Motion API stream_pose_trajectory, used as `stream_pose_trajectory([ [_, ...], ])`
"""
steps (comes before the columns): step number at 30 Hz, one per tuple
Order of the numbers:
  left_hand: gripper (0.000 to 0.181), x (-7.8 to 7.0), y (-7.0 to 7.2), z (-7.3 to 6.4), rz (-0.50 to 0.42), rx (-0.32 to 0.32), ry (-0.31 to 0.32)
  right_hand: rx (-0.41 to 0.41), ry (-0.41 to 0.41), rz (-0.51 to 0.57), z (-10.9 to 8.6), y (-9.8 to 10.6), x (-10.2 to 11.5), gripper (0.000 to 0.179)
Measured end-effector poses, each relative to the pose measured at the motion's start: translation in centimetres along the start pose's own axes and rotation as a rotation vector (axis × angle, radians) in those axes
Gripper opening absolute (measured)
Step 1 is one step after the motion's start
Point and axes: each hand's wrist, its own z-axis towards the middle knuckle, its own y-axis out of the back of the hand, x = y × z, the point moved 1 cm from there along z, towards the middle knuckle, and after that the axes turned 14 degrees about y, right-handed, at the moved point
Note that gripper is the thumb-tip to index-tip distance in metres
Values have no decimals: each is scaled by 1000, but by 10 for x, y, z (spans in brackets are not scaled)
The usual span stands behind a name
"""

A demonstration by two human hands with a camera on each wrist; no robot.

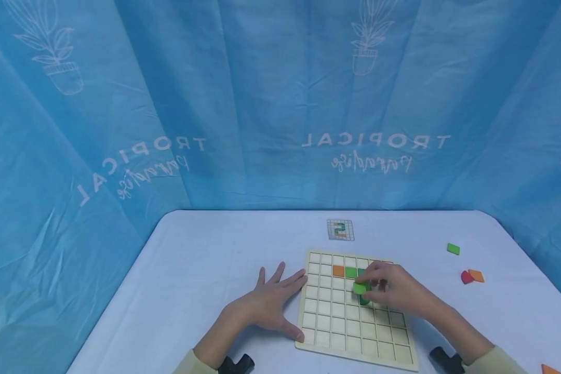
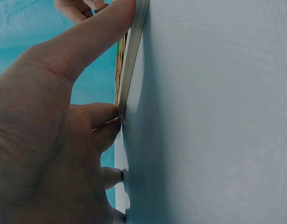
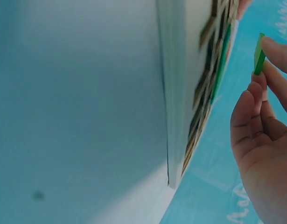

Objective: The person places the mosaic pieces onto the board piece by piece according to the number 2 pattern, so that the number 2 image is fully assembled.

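A pale wooden grid board [image 1: 338, 325] lies on the white table. Spread wide, my left hand [image 1: 272, 305] touches the board's left edge with thumb and fingertips. My right hand [image 1: 397, 291] pinches a light green square tile [image 1: 359, 289] over the middle of the grid. In the right wrist view, that tile is held on edge between thumb and fingers, raised off the board. An orange tile [image 1: 338, 271] and a green tile [image 1: 350, 272] sit side by side in one row. Dark green pieces [image 1: 364, 301] are partly hidden by the right hand and the held tile.
A small picture card [image 1: 340, 230] with a gridded figure lies behind the board. Off to the right are a green tile [image 1: 453, 249], a red piece [image 1: 466, 277] against an orange tile [image 1: 477, 276], and another orange piece [image 1: 549, 369] nearer. A blue printed curtain [image 1: 271, 104] surrounds the table.
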Motion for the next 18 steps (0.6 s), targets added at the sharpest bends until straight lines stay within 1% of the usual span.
stream_pose_trajectory([
  [8, 121, 0, 1, 0, -5, 4, -1, 71, 30, -24, 4, -8, -1, 27],
  [14, 122, 0, 1, 1, -5, 3, 0, 131, 80, -101, 9, -13, -3, 27],
  [18, 122, 0, 0, 1, -3, 4, -2, 154, 105, -129, 10, -15, -5, 27],
])
